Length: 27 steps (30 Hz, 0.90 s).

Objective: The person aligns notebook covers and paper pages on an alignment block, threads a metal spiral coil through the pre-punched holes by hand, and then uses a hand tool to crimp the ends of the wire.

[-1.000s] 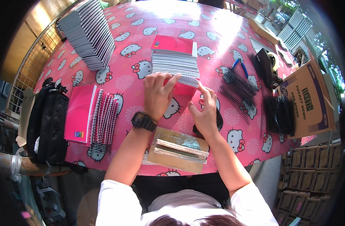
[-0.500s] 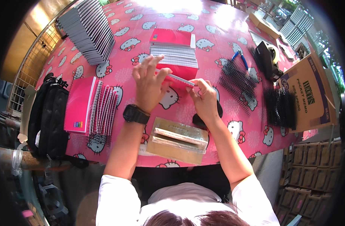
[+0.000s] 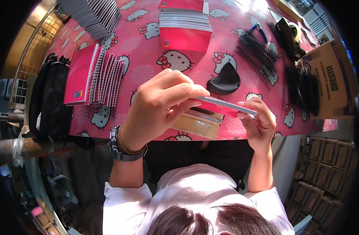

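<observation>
Raised over the near edge of the table, a thin pink-covered notepad (image 3: 225,105) is held edge-up between my two hands. My left hand (image 3: 164,100), with a dark watch on its wrist, pinches the pad's left end between thumb and fingers. My right hand (image 3: 260,122) grips the other end the same way. Below the pad lies a tan slotted block (image 3: 197,124) wrapped in clear tape, partly hidden by my left hand. Just beyond the pad sits a black rounded, ribbed object (image 3: 224,80) whose kind I cannot make out. Farther off stands a row of pink-covered pads (image 3: 186,38).
Spiral-bound pink notebooks (image 3: 80,76) are stacked at left beside a black bag (image 3: 54,98). A tall stack of pads (image 3: 94,17) stands far left. Black spiral coils (image 3: 258,53), blue-handled pliers (image 3: 261,32), more coils (image 3: 301,92) and a cardboard box (image 3: 330,82) occupy the right.
Both hands have drawn the notepad back from the row of pads toward me and to the right. The view has shifted too, and the black ribbed object now shows fully.
</observation>
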Tool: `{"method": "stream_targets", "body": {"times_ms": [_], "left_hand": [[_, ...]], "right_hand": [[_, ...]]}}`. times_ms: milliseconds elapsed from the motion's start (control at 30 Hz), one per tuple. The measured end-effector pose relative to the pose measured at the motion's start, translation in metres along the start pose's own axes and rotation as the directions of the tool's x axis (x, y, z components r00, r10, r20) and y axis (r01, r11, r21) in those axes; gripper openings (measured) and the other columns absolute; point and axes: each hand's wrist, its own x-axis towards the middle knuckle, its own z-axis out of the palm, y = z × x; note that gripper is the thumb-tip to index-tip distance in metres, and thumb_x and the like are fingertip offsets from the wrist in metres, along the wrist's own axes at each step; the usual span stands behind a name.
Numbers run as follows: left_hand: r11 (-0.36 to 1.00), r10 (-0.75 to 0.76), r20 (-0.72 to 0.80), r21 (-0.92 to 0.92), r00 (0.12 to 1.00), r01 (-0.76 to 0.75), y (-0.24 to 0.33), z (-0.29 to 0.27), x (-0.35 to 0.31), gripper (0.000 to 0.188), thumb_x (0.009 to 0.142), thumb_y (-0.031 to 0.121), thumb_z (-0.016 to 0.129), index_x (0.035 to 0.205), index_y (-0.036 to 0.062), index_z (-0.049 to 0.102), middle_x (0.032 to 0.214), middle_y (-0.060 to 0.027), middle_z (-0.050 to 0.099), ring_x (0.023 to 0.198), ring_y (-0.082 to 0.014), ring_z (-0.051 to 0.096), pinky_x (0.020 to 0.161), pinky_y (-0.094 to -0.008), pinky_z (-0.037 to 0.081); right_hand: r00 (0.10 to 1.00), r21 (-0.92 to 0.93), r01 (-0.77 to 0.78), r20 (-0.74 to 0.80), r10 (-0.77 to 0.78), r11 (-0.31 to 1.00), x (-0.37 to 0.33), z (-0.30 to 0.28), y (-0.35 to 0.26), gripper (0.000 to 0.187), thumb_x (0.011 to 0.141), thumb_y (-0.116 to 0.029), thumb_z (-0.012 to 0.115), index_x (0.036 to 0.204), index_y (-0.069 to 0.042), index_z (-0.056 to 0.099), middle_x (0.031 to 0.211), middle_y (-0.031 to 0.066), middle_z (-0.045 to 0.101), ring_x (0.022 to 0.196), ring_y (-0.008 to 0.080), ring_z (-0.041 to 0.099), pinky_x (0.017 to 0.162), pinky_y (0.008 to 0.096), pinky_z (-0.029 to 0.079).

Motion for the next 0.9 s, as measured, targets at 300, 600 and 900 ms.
{"method": "stream_targets", "body": {"times_ms": [300,600,900], "left_hand": [[0.997,0.041,0.047,0.070,0.998,-0.044,0.007,0.003,-0.002,0.024,0.072,0.004,0.075,0.096,0.0081,0.073,0.083,-0.0047,0.065,0.075,-0.0184,0.062,0.065,-0.0298,0.050],[0.997,0.030,-0.028,0.077,0.999,-0.028,0.007,0.006,-0.007,0.022,0.071,0.006,0.076,0.093,0.0076,0.073,0.079,-0.0033,0.065,0.073,-0.0186,0.060,0.066,-0.0310,0.046],[0.990,-0.044,0.081,0.138,0.996,0.032,0.003,0.007,-0.012,0.036,0.070,0.013,0.077,0.104,0.0076,0.068,0.093,-0.0049,0.067,0.089,-0.0231,0.061,0.083,-0.0358,0.045]], "right_hand": [[0.999,-0.041,0.014,0.037,-0.013,0.999,-0.014,-0.008,-0.007,0.023,0.077,0.001,0.073,0.098,0.002,0.068,0.084,0.0107,0.068,0.069,0.0190,0.062,0.060,0.0266,0.049],[0.999,-0.042,-0.013,0.030,0.014,0.999,-0.011,-0.008,-0.002,0.022,0.074,0.001,0.074,0.096,0.001,0.069,0.083,0.0104,0.068,0.068,0.0185,0.060,0.059,0.0279,0.046],[0.984,-0.085,-0.102,0.135,0.113,0.991,-0.023,-0.007,0.007,0.027,0.070,-0.004,0.076,0.095,0.000,0.070,0.085,0.0083,0.069,0.075,0.0219,0.061,0.068,0.0323,0.048]]}}
